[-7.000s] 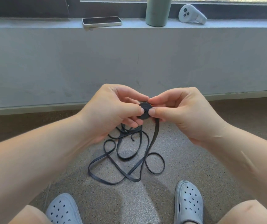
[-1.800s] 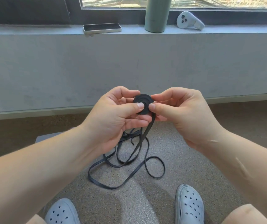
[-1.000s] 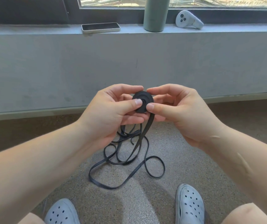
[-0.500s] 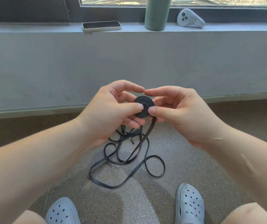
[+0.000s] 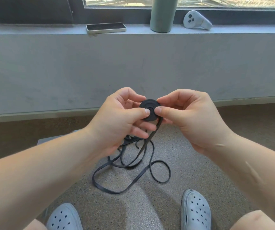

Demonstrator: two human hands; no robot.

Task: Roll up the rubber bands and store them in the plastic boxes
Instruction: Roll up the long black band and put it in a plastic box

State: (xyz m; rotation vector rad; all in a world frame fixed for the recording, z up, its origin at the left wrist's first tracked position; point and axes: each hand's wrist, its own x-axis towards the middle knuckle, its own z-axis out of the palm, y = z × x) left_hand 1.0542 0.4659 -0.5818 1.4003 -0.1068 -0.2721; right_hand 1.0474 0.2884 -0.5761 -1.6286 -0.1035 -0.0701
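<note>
Rubber band — a long flat black strip, soft, floppy, probably springy enough to unwind if let go — is partly wound into a tight coil. The left hand and right hand both pinch the coil, thumbs on its face; that flat grip suits it. Below the coil the loose tail loops on the floor near two shoes. Far above the coil, a phone, bottle and controller sit on a ledge; nothing obstructs.
</note>
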